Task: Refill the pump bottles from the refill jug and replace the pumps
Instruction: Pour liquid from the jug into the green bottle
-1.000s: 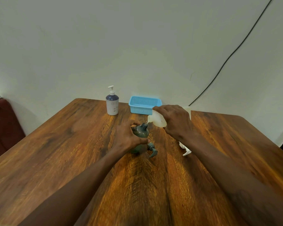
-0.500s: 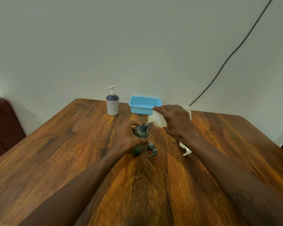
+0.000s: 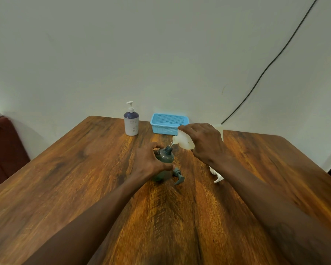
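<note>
Refill jug (image 3: pixel 182 141) tipped over open green bottle (image 3: pixel 165 157)

The pale, translucent jug is held tilted in the right hand (image 3: pixel 204 143), fingers and thumb curled round its body, its mouth just above the bottle's uncapped neck. A thin glint shows between the two. The left hand (image 3: pixel 148 162) wraps the green bottle from the side, fingers curled round its shoulder and thumb across its front, holding it upright near the middle of the wooden surface (image 3: pixel 65 178). A green pump (image 3: pixel 178 176) lies on its side just beside the bottle's base, on the near right. A white pump (image 3: pixel 216 175) lies on the surface farther right, partly hidden under the right forearm. At the far edge, a purple-and-white bottle (image 3: pixel 131 123) stands upright with its pump fitted, and a blue basket (image 3: pixel 168 123) sits near it to the right, behind the jug. A black cable (image 3: pixel 266 67) runs diagonally down the pale wall (image 3: pixel 103 54).
</note>
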Demonstrator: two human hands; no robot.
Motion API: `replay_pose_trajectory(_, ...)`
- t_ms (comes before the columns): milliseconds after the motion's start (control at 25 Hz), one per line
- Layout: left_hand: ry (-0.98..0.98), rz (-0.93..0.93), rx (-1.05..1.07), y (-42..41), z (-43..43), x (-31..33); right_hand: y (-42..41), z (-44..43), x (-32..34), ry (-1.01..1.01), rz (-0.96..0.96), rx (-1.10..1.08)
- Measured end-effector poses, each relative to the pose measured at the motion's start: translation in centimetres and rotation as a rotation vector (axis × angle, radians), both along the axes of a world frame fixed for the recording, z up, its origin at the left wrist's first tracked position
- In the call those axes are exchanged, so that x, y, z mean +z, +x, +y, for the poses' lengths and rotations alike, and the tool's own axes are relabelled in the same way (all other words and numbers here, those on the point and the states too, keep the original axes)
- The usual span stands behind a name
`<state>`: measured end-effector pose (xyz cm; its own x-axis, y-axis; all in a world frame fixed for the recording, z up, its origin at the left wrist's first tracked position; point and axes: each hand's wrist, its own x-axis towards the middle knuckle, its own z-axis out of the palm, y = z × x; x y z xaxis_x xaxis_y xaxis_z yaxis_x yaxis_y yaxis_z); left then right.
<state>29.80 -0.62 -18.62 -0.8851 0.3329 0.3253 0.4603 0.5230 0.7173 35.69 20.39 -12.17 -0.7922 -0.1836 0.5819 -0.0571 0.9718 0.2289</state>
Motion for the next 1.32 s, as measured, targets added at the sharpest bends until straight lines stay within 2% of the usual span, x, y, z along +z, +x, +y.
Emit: replay_pose_trajectory(1320,0.017,0.013,-0.034,-0.11,0.32,-0.32,0.39,0.25,0.03,0.015,-0.007,0.007)
